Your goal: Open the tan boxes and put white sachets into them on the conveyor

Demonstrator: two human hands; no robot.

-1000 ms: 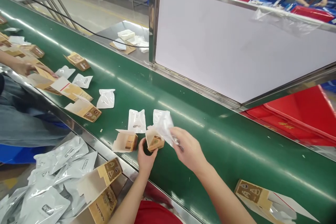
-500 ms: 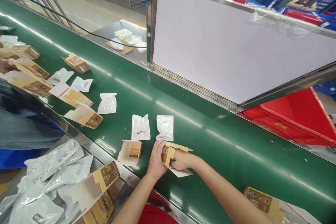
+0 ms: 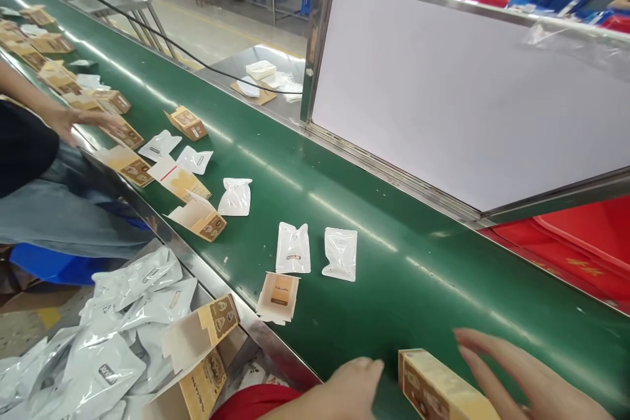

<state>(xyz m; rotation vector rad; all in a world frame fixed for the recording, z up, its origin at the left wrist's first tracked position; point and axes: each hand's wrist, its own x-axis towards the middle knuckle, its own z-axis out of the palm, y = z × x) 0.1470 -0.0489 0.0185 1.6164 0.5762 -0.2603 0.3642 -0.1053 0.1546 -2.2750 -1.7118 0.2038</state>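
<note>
"Where are the hands?"

"Low in view. The right hand (image 3: 516,374) is open, fingers apart, at three o'clock from the brown-and-cream carton (image 3: 433,390). The left hand (image 3: 344,390) is at nine o'clock, too blurred for me to tell whether it's open or closed."

"And that carton?"

"On the green belt (image 3: 394,295), between the hands, around five o'clock from mid-view. At ten o'clock from it sits an open carton (image 3: 280,290), flaps spread. Just beyond that, one white pouch (image 3: 293,249) lies around one o'clock from the open carton, another pouch (image 3: 340,254) around two."

"How would you handle the carton between the hands?"

"I'd meet its sides with flat fingers, one hand steadying while the other works. Thin card probably dents under a pinch, so light, even pressure. I'd keep fingertips off the edges, and forearms clear of the pouches."
</note>
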